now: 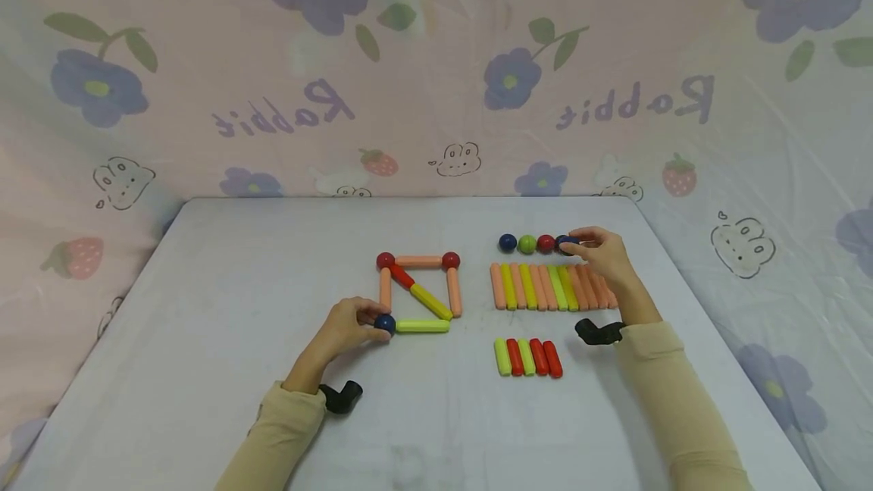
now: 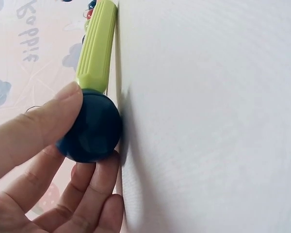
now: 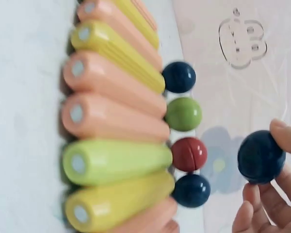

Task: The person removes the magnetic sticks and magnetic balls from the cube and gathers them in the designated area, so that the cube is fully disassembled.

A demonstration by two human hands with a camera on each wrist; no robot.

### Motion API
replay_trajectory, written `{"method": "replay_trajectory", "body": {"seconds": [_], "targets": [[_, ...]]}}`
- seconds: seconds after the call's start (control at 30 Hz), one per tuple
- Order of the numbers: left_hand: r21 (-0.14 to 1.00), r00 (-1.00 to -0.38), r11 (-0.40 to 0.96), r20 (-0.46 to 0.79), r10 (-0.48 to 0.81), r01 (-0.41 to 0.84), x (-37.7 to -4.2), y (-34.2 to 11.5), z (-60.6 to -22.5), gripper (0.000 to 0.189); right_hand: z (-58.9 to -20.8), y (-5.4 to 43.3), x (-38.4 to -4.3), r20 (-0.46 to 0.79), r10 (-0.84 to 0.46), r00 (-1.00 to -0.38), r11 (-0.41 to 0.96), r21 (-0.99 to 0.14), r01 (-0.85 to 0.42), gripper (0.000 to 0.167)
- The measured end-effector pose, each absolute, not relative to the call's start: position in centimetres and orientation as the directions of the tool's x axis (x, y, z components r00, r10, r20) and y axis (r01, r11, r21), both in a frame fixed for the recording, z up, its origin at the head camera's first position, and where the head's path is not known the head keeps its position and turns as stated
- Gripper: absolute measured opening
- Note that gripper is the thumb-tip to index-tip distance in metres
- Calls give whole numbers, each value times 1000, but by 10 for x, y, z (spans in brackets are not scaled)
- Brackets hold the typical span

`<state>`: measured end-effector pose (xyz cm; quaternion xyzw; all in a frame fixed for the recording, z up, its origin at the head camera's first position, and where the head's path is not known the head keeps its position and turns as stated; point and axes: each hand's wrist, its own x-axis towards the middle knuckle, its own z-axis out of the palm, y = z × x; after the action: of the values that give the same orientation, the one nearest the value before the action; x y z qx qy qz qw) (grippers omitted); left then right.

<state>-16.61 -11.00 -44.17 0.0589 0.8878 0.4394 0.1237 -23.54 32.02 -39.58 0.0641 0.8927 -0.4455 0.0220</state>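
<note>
My left hand (image 1: 351,324) pinches a dark blue ball (image 2: 94,127) between thumb and fingers, at the near left corner of a square of rods. A light green rod (image 2: 97,46) meets this ball and forms the near side. Peach rods (image 1: 419,261) make the other sides, with red balls (image 1: 451,260) at both far corners. A short red rod (image 1: 402,276) and a yellow rod (image 1: 431,301) run diagonally inside. My right hand (image 1: 603,254) holds another dark blue ball (image 3: 262,157) between thumb and fingertips, at the right end of the ball row.
The row has blue, green (image 1: 527,244), red (image 1: 546,243) and blue balls (image 3: 192,190). In front of it lie several long peach, yellow and green rods (image 1: 542,286) side by side. Nearer are several short green and red rods (image 1: 539,357). A printed cloth hangs behind the white table (image 1: 204,264).
</note>
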Motion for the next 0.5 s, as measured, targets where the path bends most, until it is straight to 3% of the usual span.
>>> {"method": "replay_trajectory", "body": {"seconds": [0.3, 0.5], "targets": [[801, -961, 598, -158, 226, 9, -167, -111, -443, 36, -404, 344, -257, -137, 304, -943, 473, -837, 275, 54], [796, -962, 605, -164, 220, 3, -166, -111, -443, 35, -418, 351, -271, -194, 377, -906, 486, -790, 372, 52]]}}
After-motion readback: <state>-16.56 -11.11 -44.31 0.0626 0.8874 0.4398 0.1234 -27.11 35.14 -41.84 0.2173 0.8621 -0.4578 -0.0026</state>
